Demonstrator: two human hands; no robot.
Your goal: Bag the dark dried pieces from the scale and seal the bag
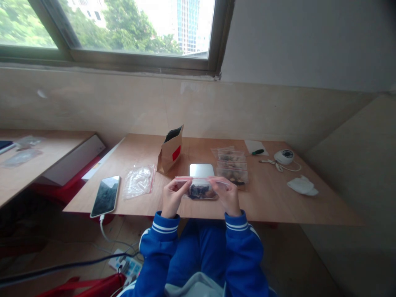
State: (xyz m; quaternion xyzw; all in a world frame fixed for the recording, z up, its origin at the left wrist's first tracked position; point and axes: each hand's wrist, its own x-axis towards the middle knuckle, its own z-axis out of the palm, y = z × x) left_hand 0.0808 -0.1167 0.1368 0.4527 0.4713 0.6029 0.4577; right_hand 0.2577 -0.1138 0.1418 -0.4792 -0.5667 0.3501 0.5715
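Observation:
Between my two hands is a clear zip bag (201, 191) with dark and brownish pieces inside. My left hand (174, 196) pinches the left end of its red-edged top, and my right hand (228, 195) pinches the right end. The bag is in front of a small silver scale (201, 170), covering its near part. To the right of the scale lie several filled zip bags (232, 167), overlapping in a row. A brown paper bag (172, 152) with a red label stands behind my left hand. Flat clear bags (138, 181) lie left of it.
On the wooden table (266, 202), a phone (106, 196) with a cable is at the left edge. At the right are a white dome camera (284, 156), a crumpled tissue (302, 186) and a green-handled tool (258, 152) on paper. A second table (40, 165) stands left.

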